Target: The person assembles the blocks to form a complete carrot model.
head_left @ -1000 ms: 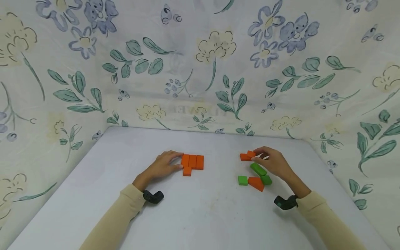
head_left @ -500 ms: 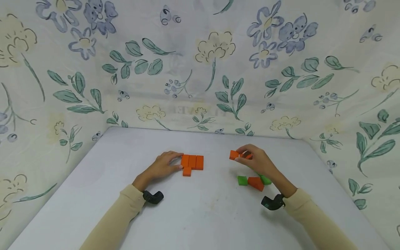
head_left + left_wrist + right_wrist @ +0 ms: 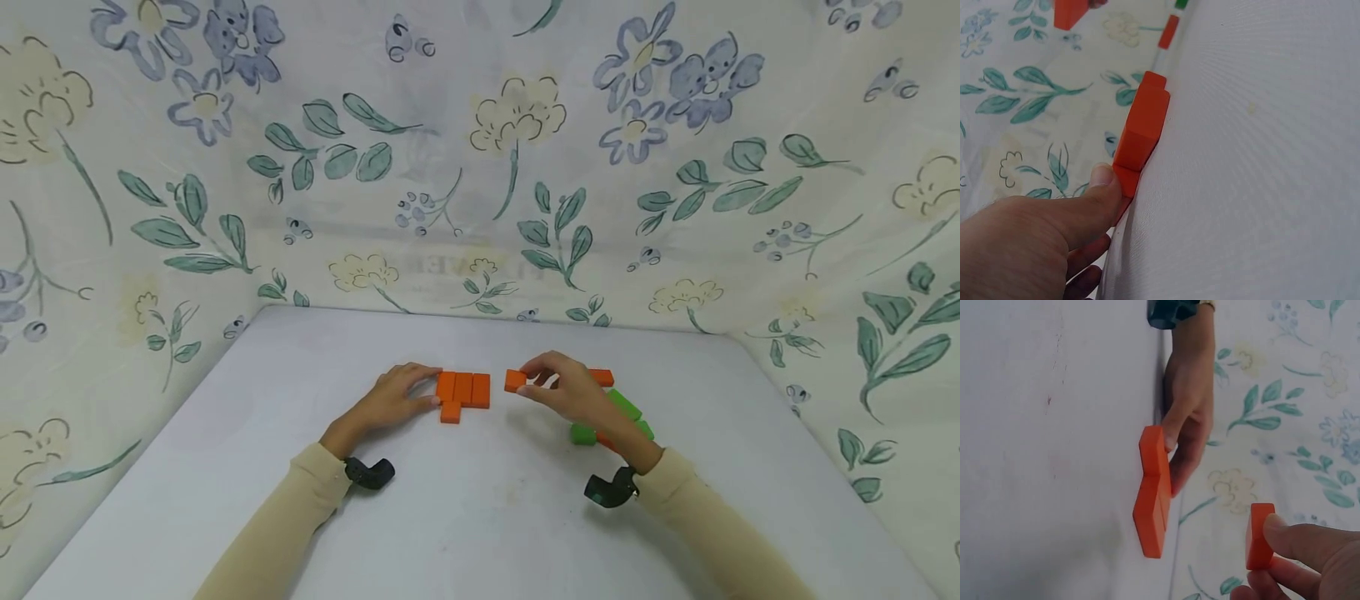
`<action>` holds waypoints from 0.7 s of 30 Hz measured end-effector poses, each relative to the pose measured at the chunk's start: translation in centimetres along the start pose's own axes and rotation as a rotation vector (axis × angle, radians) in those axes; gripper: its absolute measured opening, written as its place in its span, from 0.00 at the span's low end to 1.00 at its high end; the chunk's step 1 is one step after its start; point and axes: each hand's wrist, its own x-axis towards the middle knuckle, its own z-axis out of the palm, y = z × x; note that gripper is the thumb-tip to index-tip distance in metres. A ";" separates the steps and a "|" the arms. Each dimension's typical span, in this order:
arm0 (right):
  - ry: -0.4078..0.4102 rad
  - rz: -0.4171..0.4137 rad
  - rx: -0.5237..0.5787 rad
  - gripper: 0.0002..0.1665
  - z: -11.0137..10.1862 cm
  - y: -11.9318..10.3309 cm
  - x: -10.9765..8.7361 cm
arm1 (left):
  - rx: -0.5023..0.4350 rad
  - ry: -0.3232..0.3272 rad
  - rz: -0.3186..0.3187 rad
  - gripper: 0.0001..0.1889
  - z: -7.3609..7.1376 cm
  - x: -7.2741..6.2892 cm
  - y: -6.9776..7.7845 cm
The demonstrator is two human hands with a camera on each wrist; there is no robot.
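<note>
Three upright orange blocks [image 3: 462, 389] lie side by side on the white table [image 3: 480, 517], with a small orange block [image 3: 450, 412] against their near side. At their left edge, my left hand [image 3: 390, 402] holds the leftmost block between thumb and forefinger. In the left wrist view, the thumb [image 3: 1100, 181] presses on orange. To the right of this group, my right hand [image 3: 566, 387] pinches a small orange block [image 3: 514, 381] between thumb and fingertips, raised off the table. The right wrist view shows that pinched block [image 3: 1260, 536] apart from the joined blocks [image 3: 1155, 494].
Behind the right hand lie an orange block [image 3: 602, 377], a long green block [image 3: 624, 405] and a small green block [image 3: 582, 434]. Another orange piece and a green one are partly hidden by the forearm. A flower-patterned cloth [image 3: 450, 167] rises at the table's back edge.
My right hand has lifted the small orange block from on or beside another orange one and carried it left, close to the orange group. The left hand has stayed in place.
</note>
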 end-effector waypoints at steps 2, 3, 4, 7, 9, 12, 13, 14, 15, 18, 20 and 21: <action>-0.004 -0.004 -0.005 0.18 0.7 -0.4 0.2 | 0.000 0.002 0.003 0.30 0.0 0.0 -0.1; -0.006 -0.005 -0.007 0.17 1.1 -0.5 0.3 | -0.001 0.002 0.006 0.30 0.0 0.0 -0.1; -0.006 -0.006 -0.010 0.17 1.4 -0.7 0.4 | -0.002 0.003 0.008 0.30 0.0 0.0 -0.1; -0.006 -0.022 -0.007 0.16 2.3 -0.9 0.6 | -0.006 0.003 0.013 0.30 0.0 0.0 -0.2; -0.013 -0.026 -0.001 0.16 2.9 -0.9 0.8 | -0.006 0.004 0.013 0.30 0.1 0.0 -0.3; -0.022 -0.014 0.008 0.17 3.7 -0.9 1.1 | -0.003 0.009 0.019 0.30 0.1 0.1 -0.4; -0.024 -0.007 0.011 0.17 3.9 -0.9 1.1 | -0.003 0.010 0.021 0.30 0.1 0.1 -0.4; -0.025 0.001 0.013 0.17 4.0 -0.9 1.2 | 0.000 0.011 0.024 0.30 0.1 0.1 -0.4; -0.025 0.009 0.018 0.17 4.2 -0.8 1.2 | 0.003 0.011 0.025 0.30 0.2 0.1 -0.4; -0.025 0.025 0.026 0.17 4.8 -0.7 1.3 | 0.007 0.010 0.025 0.30 0.2 0.1 -0.4; -0.025 0.021 0.028 0.17 5.2 -0.7 1.4 | 0.005 0.007 0.023 0.30 0.2 0.2 -0.4; -0.027 0.011 0.025 0.16 5.4 -0.7 1.4 | 0.004 0.008 0.024 0.30 0.1 0.1 -0.4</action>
